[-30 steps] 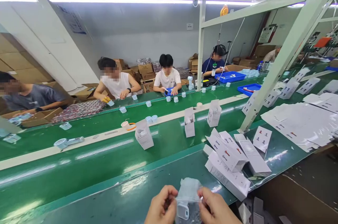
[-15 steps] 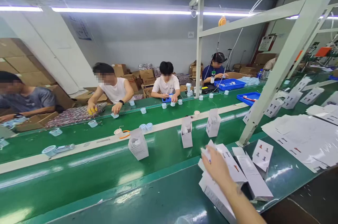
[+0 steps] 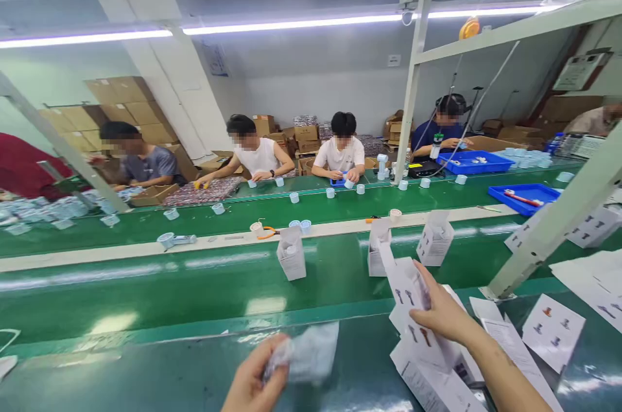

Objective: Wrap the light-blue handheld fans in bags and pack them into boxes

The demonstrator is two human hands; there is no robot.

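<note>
My left hand (image 3: 257,376) is closed on one end of a clear plastic bag (image 3: 315,352) with something whitish inside; motion blur hides what it is. The bag is just above the near green tabletop. With thumb and fingers, my right hand (image 3: 444,311) grips a white printed carton (image 3: 406,292), its top flap standing up. Beneath and beside that carton lie more white cartons (image 3: 422,370), some of them flattened. On the belt beyond stand open white boxes holding bagged contents: one box (image 3: 291,256) ahead of my left hand and another box (image 3: 434,240) farther right.
A slanted metal post (image 3: 544,237) rises at my right, near a stack of flat printed cartons (image 3: 593,289). Light-blue cups (image 3: 294,197) line the far belt, where several co-workers sit. A blue tray (image 3: 525,195) sits beyond the post.
My left hand has come into view with the plastic bag. My right hand, over the carton pile before, now holds a carton raised above it. The view has swung left.
</note>
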